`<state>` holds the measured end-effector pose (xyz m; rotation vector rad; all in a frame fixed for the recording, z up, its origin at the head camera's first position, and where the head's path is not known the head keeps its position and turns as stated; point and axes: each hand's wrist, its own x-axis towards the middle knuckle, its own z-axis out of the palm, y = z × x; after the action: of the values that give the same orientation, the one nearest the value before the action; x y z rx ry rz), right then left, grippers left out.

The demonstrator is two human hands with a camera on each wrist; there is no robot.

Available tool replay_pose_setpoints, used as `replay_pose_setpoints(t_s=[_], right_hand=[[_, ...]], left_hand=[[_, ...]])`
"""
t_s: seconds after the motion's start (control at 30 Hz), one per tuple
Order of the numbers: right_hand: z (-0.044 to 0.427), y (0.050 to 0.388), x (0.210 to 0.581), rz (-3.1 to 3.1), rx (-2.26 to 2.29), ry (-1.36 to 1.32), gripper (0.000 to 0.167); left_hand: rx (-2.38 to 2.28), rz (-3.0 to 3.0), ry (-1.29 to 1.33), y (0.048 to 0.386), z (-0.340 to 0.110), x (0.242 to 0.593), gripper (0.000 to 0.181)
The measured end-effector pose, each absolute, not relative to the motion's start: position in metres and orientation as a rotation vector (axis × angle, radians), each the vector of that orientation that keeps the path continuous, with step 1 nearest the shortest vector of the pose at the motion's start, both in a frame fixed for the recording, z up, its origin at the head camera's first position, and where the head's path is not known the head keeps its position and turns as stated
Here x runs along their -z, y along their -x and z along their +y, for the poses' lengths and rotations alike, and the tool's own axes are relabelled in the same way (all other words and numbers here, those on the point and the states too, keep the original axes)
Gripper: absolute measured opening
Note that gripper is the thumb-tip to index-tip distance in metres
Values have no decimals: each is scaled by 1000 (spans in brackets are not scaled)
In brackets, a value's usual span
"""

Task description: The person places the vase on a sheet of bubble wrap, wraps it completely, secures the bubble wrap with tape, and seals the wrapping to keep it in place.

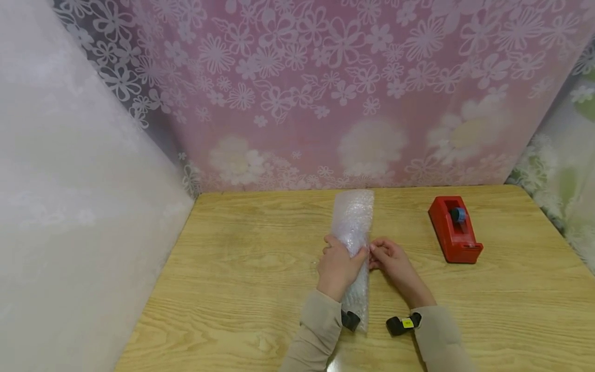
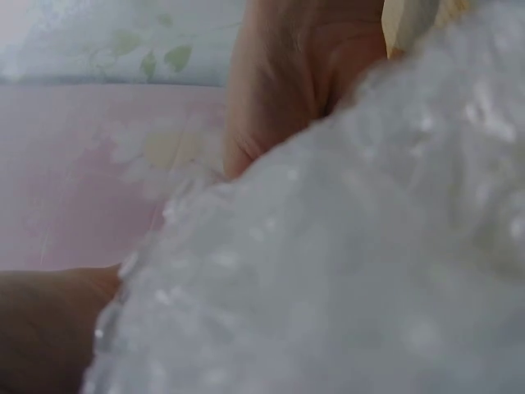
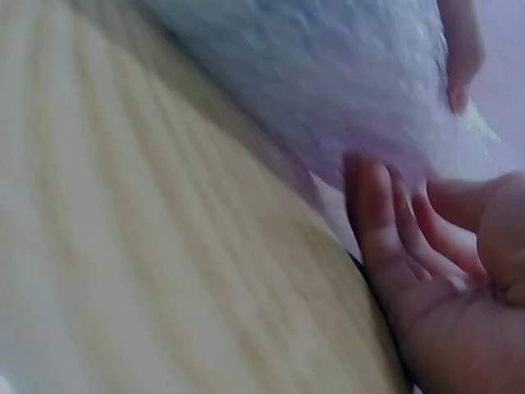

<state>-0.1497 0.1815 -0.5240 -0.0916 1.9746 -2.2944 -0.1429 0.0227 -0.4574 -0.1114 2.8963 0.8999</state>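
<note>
A long bundle of clear bubble wrap (image 1: 353, 217) lies lengthwise over the middle of the table. My left hand (image 1: 337, 266) grips it from the left, thumb laid across the top. At the bundle's right edge, my right hand (image 1: 395, 263) pinches the film between thumb and fingers. Close up in the right wrist view, the fingers of the right hand (image 3: 443, 328) bend at the lower edge of the wrap (image 3: 328, 82). Blurred bubble wrap (image 2: 328, 271) fills most of the left wrist view and hides the left fingertips. What the bundle contains cannot be made out.
A red tape dispenser (image 1: 451, 250) with a blue roll of tape (image 1: 459, 215) stands on the right of the wood-grain table (image 1: 241, 289). Pink flowered cloth (image 1: 297, 129) hangs behind the table's back edge, and pale cloth (image 1: 83, 206) hangs along the left.
</note>
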Motion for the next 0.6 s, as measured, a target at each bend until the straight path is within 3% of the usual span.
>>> replay_pose_setpoints(t_s=[0.17, 0.6], right_hand=[[169, 146, 528, 2130, 2460, -34, 24], [152, 140, 523, 2281, 2590, -180, 21]], left_hand=[[-884, 2914, 103, 143, 24, 459, 98], [-983, 2932, 97, 138, 28, 455, 99]])
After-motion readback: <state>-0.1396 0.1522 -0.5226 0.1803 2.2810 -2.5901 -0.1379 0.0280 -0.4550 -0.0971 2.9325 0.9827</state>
